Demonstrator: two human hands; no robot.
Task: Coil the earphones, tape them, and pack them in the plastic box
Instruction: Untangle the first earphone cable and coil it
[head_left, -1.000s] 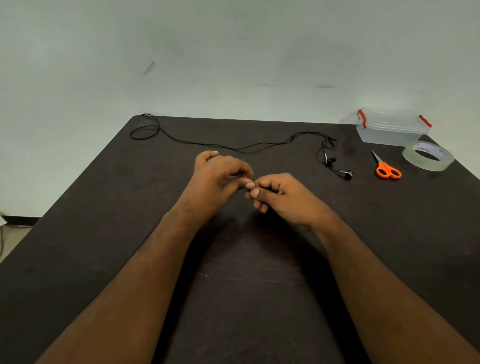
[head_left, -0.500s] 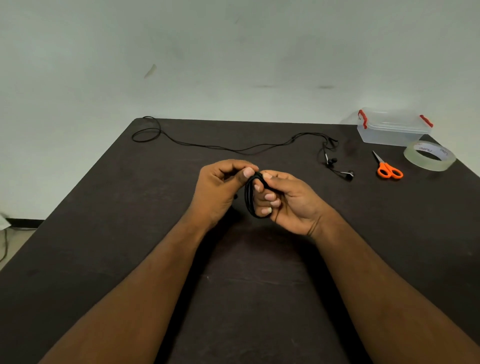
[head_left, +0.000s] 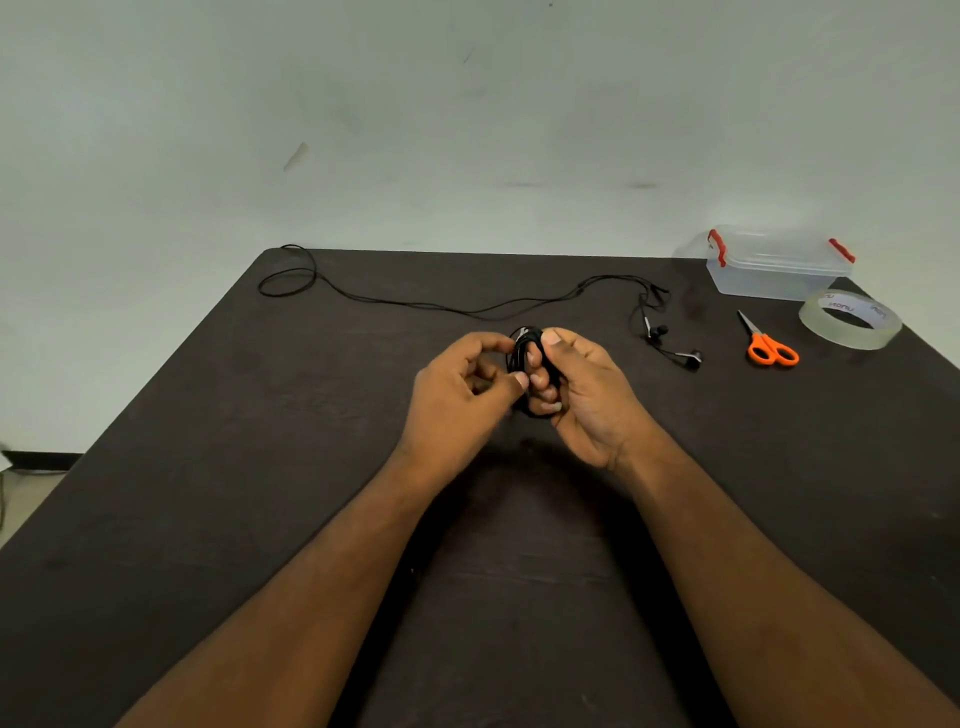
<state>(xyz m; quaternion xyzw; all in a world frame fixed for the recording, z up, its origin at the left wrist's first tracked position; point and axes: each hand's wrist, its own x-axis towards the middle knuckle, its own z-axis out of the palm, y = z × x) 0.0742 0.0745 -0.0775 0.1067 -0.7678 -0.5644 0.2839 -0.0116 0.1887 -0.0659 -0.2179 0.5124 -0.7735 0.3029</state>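
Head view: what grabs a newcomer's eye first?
Dead centre, the two hands, left hand and right hand, meet over a small black cable coil wound around the right hand's fingers. Behind them a second pair of earphones lies uncoiled across the dark table. At far right sit orange scissors, a tape roll and the clear plastic box.

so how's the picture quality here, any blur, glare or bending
Head view: even, soft light, with faint shadows under the hands on the table. The wide lens bends the table edges outward. The tape roll and plastic box look slightly soft, with no harsh glare. The coiled earphones are sharp enough to make out the loops.
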